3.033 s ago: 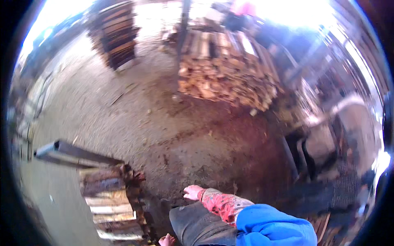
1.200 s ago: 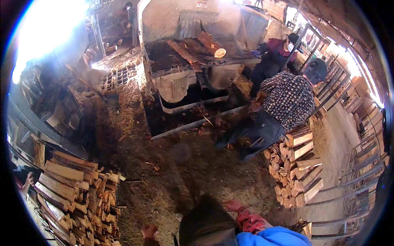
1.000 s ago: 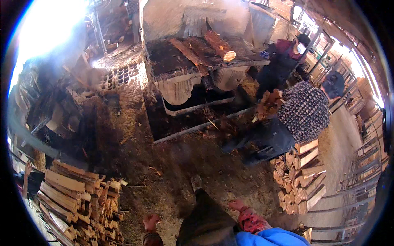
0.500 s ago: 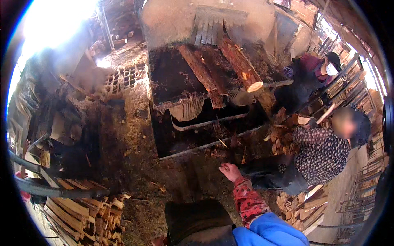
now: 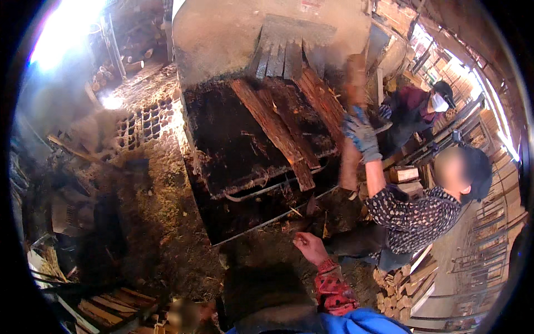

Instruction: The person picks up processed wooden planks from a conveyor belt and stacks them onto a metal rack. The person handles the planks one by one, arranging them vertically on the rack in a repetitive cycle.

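My right hand, at the end of a red patterned sleeve, hangs low in front of the dark work table. Its fingers are curled in and nothing shows in them. At the lower edge, my left hand is only partly visible and blurred. Several slabs of bark-covered wood lie slanting across the table, their near ends toward me. On the right, a co-worker's gloved hand grips another bark slab at the table's right side.
Beside me on the right stands a co-worker in a patterned top. Another person is farther back. Split wood is piled at lower right, and more wood strips lie at lower left. Ribbed strips hang behind the table.
The view has shifted. The nearer co-worker has reached across with a gloved hand and now grips a bark slab. My right hand's fingers have curled in. My left hand shows a little more.
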`<state>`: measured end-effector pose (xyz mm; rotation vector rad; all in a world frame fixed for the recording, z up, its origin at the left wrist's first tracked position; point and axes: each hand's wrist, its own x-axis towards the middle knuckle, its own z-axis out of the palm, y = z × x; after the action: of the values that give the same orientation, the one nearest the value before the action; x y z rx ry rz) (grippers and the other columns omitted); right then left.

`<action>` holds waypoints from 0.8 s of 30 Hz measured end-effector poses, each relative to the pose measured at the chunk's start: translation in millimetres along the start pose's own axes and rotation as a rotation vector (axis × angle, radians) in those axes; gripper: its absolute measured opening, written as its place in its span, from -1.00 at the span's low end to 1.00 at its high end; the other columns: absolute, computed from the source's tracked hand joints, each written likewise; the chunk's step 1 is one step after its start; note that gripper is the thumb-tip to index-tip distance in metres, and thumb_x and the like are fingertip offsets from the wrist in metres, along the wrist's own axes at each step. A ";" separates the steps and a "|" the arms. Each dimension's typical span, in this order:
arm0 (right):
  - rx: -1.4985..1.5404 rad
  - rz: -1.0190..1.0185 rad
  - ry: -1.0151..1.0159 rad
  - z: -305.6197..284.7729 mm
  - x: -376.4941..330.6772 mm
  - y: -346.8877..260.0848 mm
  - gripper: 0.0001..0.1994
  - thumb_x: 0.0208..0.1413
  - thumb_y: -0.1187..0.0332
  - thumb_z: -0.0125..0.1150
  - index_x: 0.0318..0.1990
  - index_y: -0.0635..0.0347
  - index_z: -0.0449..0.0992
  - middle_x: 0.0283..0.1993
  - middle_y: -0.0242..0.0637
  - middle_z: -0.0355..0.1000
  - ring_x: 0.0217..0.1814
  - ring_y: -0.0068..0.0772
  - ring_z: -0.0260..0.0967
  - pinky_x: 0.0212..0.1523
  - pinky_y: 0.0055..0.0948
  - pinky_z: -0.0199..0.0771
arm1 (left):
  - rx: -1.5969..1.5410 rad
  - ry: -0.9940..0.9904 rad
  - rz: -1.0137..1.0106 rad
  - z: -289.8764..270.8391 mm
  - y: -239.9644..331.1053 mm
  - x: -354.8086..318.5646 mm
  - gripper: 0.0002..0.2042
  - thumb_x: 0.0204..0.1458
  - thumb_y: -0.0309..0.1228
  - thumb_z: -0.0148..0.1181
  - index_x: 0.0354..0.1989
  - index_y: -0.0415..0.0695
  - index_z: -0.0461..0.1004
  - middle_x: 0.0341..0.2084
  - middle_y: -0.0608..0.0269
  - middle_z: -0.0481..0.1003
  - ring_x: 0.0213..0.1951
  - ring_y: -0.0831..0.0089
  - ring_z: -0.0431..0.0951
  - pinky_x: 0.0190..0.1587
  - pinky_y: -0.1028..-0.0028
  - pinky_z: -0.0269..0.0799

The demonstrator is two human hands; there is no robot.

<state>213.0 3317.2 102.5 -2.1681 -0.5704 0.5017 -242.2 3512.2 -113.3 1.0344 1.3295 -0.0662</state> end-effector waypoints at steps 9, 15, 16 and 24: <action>-0.069 -0.162 0.159 -27.6 66.9 -93.2 -0.67 0.10 0.36 0.19 -0.02 0.37 0.44 -0.15 -0.15 0.42 -0.23 -0.29 0.46 -0.26 -0.41 0.51 | -0.163 0.012 0.414 -26.8 247.8 41.6 -0.76 0.04 -0.44 0.21 -0.18 -0.31 0.40 -0.41 0.12 0.48 -0.44 0.36 0.53 -0.48 0.40 0.49; -0.182 -0.229 0.257 -60.9 144.7 -108.1 -0.64 0.01 0.34 0.30 -0.08 0.36 0.45 -0.16 -0.14 0.41 -0.21 -0.18 0.46 -0.21 -0.32 0.49 | -0.363 0.022 0.386 10.6 263.0 19.7 -0.74 0.05 -0.42 0.23 -0.16 -0.30 0.40 -0.39 0.13 0.49 -0.40 0.36 0.56 -0.44 0.39 0.53; -0.310 -0.303 0.301 -71.1 161.5 -96.6 -0.58 -0.02 0.32 0.32 -0.03 0.35 0.43 -0.05 -0.12 0.37 -0.05 -0.09 0.40 -0.07 -0.23 0.45 | -0.320 -0.001 0.353 24.1 265.1 10.5 -0.73 0.05 -0.40 0.24 -0.15 -0.30 0.41 -0.39 0.13 0.50 -0.40 0.35 0.56 -0.44 0.36 0.55; -0.697 -0.019 -0.037 -120.8 252.7 -42.5 0.12 -0.24 -0.10 0.43 0.41 0.10 -0.15 0.43 0.14 -0.25 0.37 0.27 -0.06 0.30 0.00 0.10 | -0.208 -0.065 0.269 141.7 284.2 -37.8 -0.70 0.03 -0.33 0.28 -0.16 -0.30 0.48 -0.36 0.15 0.53 -0.37 0.42 0.55 -0.43 0.39 0.50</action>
<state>473.9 3406.5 167.1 -2.8065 -0.8819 0.3615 17.9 3566.5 64.8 1.0154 1.1034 0.2341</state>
